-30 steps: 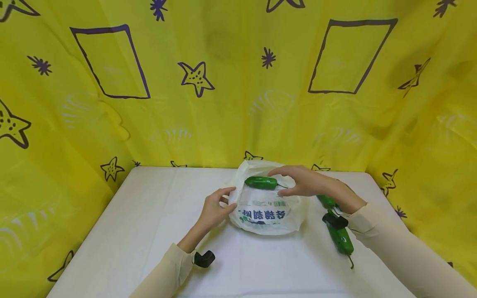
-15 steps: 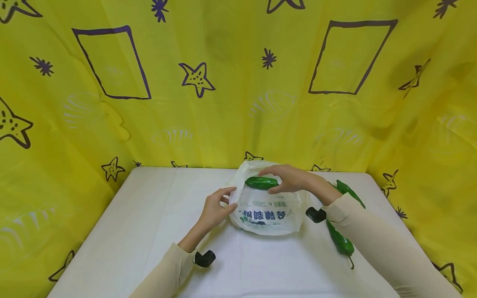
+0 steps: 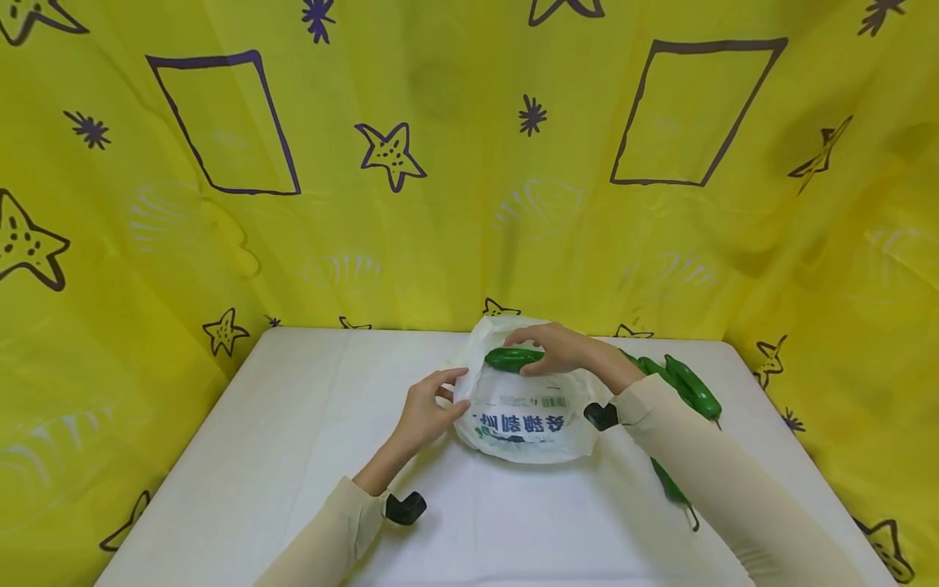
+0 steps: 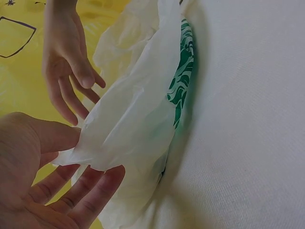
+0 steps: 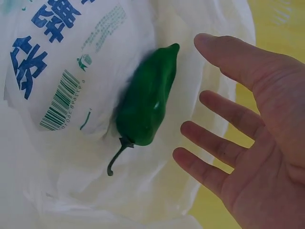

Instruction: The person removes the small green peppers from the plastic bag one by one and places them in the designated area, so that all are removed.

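Observation:
A white plastic bag (image 3: 524, 448) with blue print lies on the table, its mouth spread wide. Inside it rests a green pepper (image 3: 506, 359), its stem end partly covered in the head view by my right hand (image 3: 563, 349). The right wrist view shows the whole pepper (image 5: 145, 98) with its stem, apart from the spread fingers (image 5: 214, 140) of that hand. My left hand (image 3: 421, 412) holds the bag's left rim. Seen from the left wrist, the bag's edge (image 4: 102, 152) runs between thumb and fingers.
Several more green peppers (image 3: 697, 391) lie to the right, partly behind the right sleeve (image 3: 704, 465). Another pepper (image 3: 669, 481) pokes out nearer the front. Behind the white-covered table (image 3: 330, 391) hangs a yellow curtain (image 3: 455, 236) with starfish drawings.
My right hand has moved left, further over the pepper in the bag, and its sleeve now shows more of the peppers at the right. The left hand stays at the rim.

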### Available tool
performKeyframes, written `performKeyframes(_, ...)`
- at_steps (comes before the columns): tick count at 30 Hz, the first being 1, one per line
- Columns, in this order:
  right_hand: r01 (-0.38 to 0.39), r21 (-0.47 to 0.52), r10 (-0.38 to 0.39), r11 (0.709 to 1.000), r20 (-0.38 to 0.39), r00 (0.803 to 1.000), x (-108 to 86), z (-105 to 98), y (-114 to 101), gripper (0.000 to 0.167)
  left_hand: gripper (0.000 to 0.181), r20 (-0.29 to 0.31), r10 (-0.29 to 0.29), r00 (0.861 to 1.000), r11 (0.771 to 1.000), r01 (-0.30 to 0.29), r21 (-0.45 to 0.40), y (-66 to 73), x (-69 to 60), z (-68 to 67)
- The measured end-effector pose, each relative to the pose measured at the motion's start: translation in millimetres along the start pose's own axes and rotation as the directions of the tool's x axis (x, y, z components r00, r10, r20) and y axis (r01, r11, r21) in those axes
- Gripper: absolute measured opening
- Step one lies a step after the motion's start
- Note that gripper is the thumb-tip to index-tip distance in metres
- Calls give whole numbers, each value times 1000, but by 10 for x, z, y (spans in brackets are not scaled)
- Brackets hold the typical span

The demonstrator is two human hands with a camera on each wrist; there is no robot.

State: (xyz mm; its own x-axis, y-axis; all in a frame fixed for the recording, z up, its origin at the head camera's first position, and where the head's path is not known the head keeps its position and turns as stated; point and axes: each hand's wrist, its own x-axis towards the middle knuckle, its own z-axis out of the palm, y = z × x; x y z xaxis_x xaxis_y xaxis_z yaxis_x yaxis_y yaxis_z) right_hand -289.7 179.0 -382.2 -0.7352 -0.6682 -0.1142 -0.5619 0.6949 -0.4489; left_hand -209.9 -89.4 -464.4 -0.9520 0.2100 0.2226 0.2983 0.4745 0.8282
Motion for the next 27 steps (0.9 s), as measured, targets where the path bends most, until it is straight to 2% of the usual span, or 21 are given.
performKeyframes(7, -78, 12, 78, 997, 10, 997, 88, 72, 75, 53, 52, 3, 2, 1000, 1000, -2, -2, -12, 8, 12)
performKeyframes(15, -123, 7, 123, 992, 1, 992, 176, 181, 164, 50, 51, 6, 9, 1000, 1000, -9, -7, 1, -3, 17)
performKeyframes(27, -124, 14, 124, 992, -31, 992, 224, 257, 196, 45, 51, 0, 13, 1000, 1000, -13, -10, 3, -4, 26)
